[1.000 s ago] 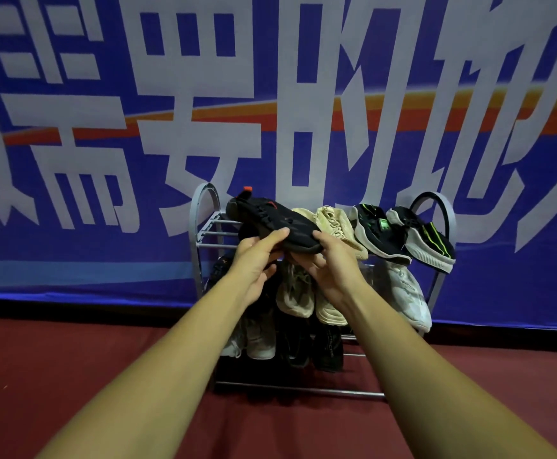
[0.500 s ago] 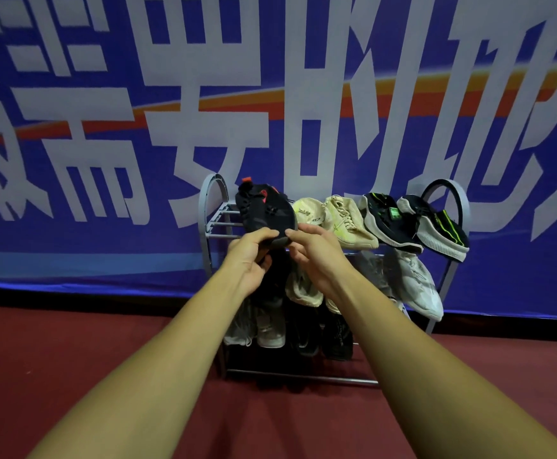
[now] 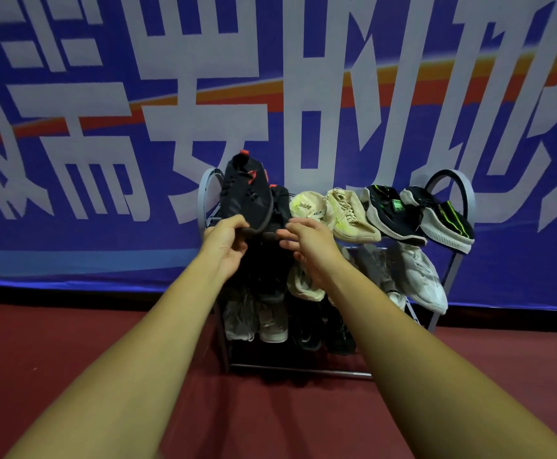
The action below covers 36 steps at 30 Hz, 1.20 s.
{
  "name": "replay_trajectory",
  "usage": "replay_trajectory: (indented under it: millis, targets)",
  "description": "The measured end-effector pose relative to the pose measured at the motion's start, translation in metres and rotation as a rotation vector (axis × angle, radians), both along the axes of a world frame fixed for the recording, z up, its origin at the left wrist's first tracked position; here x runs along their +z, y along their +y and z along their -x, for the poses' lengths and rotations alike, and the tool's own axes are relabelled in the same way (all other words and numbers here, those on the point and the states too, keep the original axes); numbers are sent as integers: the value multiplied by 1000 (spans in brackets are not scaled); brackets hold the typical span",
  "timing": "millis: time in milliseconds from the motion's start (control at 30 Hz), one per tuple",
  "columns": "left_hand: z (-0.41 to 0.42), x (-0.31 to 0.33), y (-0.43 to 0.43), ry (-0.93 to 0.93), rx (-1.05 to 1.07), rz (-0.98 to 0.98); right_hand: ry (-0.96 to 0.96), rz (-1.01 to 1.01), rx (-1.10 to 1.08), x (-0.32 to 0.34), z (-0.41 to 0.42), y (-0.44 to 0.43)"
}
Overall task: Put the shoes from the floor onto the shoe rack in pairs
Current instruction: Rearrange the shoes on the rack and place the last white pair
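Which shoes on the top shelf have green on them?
The black pair at the right end; the cream pair and the red-trimmed black pair show none.

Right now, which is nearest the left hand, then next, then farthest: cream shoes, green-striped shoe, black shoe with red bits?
1. Black shoe with red bits: held by the left hand, top left.
2. Cream shoes: top middle.
3. Green-striped shoe: far right.

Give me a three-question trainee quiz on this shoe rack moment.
1. True or false: the cream pair sits on the shoe rack's top shelf.
2. The left hand's grip is on: A) the black shoe with red accents, B) a cream shoe, C) a white shoe.
3. Fill in: the top shelf's rightmost pair is black with ____ stripes.
Key: 1 true; 2 A; 3 green.
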<state>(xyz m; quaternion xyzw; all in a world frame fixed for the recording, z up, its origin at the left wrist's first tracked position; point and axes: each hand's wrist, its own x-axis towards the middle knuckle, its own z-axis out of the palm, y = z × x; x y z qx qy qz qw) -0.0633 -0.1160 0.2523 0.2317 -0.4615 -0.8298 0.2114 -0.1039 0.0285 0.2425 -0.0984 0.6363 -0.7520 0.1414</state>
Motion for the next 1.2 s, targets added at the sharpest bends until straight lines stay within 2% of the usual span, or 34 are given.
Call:
replay_trajectory:
  millis: [133,333,500,633,867,1033,1200]
  targets:
    - [0,-9,-22,-52,100,16,-49,-12,-38,-7,5,8]
    - [5,-12,-39,15,107,-166,-60,-55,-17,-8,8,8]
    - [10,-14,-29,50,76,-146,-26,-117,-20,-11,9,7]
    - [15,-15,-29,-3,144,-106,-6,-119,-31,-13,10,10]
    - [23,-15,-26,19,209,-86,-10,-129,3,-13,11,16]
    - [18,-22,-23,16,135,-103,30,-140,-29,-13,14,20]
    - [17,-27,-18,-62,-3,21,11,-182,-38,-17,18,24]
